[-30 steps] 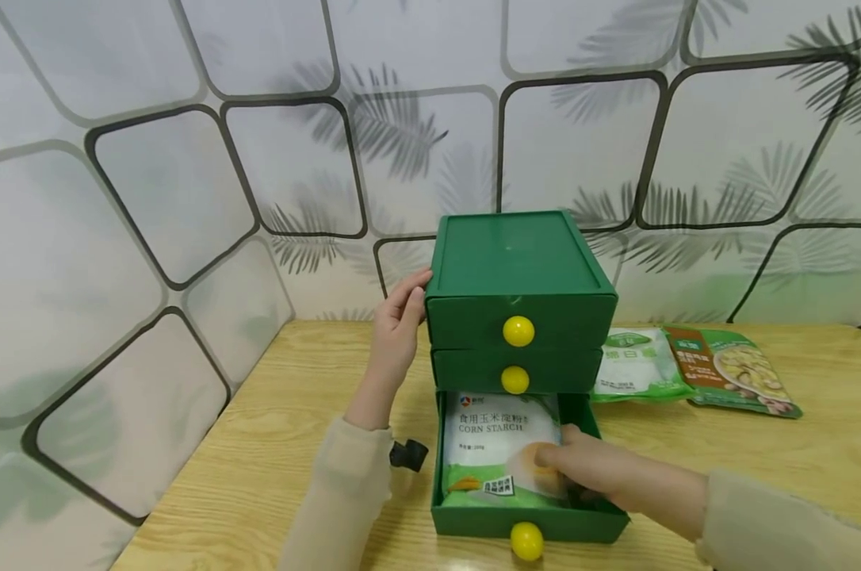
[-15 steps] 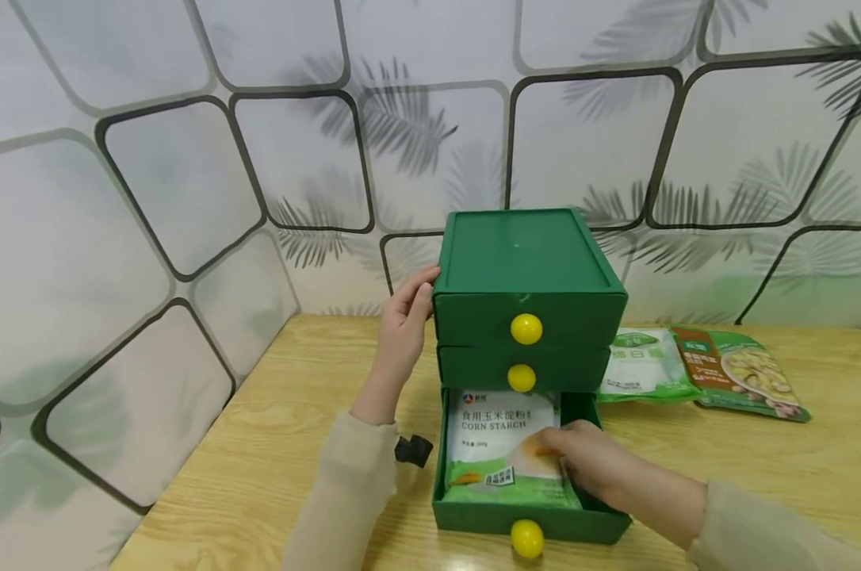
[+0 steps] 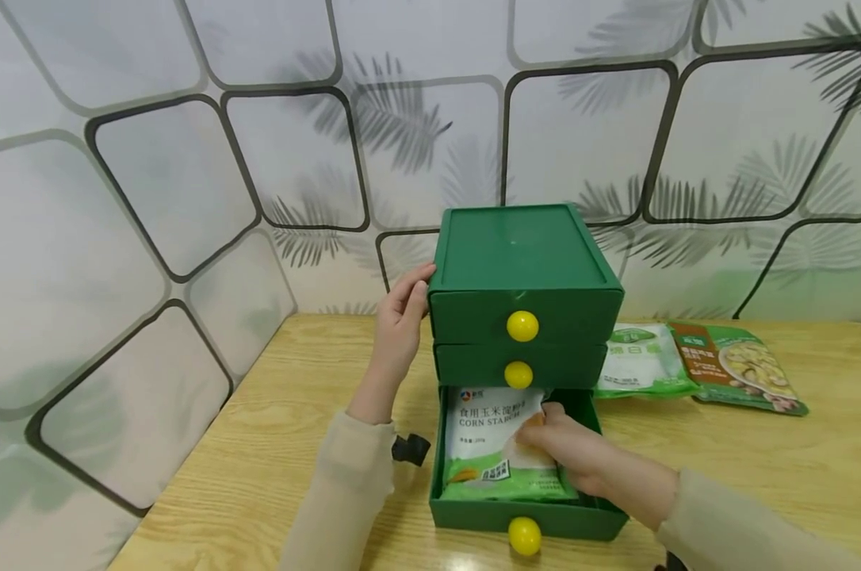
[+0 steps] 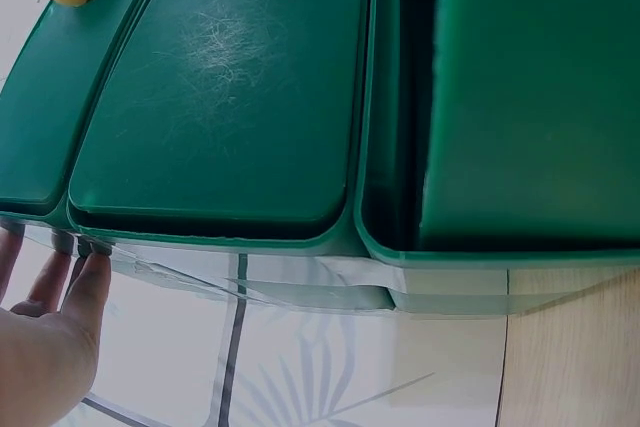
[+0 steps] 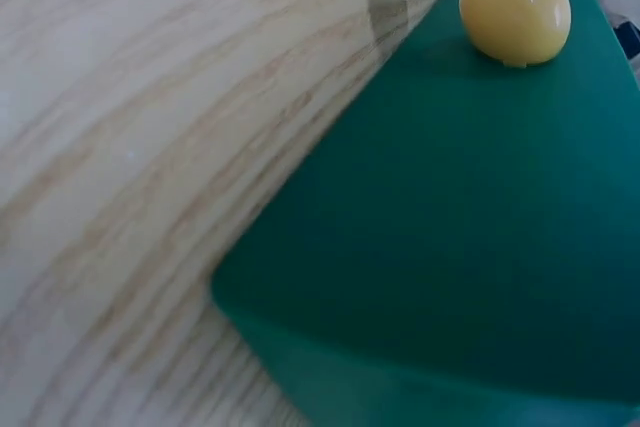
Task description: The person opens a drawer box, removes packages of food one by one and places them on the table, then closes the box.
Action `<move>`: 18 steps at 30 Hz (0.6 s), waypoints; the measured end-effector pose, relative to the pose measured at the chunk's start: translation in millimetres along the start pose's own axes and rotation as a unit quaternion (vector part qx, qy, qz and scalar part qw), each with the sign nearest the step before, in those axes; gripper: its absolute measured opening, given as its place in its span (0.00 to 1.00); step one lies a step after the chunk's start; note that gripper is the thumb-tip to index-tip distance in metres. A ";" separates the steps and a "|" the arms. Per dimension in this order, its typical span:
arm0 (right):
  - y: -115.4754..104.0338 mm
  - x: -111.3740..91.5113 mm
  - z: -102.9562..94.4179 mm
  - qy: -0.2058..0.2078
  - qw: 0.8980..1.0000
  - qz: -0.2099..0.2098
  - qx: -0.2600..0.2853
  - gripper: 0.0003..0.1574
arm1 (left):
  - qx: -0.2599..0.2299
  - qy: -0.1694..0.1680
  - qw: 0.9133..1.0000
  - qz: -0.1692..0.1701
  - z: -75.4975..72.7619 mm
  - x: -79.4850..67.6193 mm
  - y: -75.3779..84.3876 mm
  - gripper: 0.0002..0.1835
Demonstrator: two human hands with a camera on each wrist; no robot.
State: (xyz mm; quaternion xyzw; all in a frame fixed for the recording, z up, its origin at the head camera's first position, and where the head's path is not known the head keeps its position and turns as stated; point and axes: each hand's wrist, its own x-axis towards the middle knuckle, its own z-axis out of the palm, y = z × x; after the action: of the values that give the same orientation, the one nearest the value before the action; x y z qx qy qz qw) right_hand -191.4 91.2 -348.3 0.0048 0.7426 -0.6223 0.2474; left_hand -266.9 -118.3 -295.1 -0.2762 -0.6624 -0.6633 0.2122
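A green drawer unit (image 3: 523, 246) with yellow round knobs stands on the table, its bottom drawer (image 3: 530, 519) pulled out. In that drawer lies a white and green bag of corn starch (image 3: 484, 452). My right hand (image 3: 573, 448) reaches into the drawer and grips the bag's right edge, thumb on top, the other fingers mostly hidden. My left hand (image 3: 400, 321) rests its fingers against the unit's left side near the top. The left wrist view shows those fingertips (image 4: 92, 282) touching the side wall. In the right wrist view only the drawer front (image 5: 430, 207) shows, without the hand.
Right of the unit lie a white and green packet (image 3: 644, 361) and a brown and green food pouch (image 3: 740, 369). A small black object (image 3: 411, 450) is by the left sleeve. A patterned wall (image 3: 430, 143) rises behind the wooden table (image 3: 316, 396).
My right hand has moved slightly left over the corn starch bag, and the bag's right side is now bent up and creased. My left hand stays against the unit.
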 end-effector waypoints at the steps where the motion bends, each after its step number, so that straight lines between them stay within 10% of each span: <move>1: 0.4 1.0 -0.5 0.002 1.000 -0.005 0.000 0.48 | 0.001 0.000 1.000 0.001 0.0 0.1 0.0 0.19; 18: -3.3 12.8 -9.6 -0.054 0.994 -0.028 0.096 0.27 | 0.000 -0.003 1.000 0.010 -0.7 -0.2 -1.9 0.21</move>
State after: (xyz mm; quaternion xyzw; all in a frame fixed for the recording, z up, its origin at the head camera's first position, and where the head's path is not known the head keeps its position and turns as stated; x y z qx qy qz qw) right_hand -207.2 95.5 -349.0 -0.0259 0.6650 -0.6966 0.2682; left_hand -268.1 -118.9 -296.6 -0.2847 -0.6599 -0.6605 0.2172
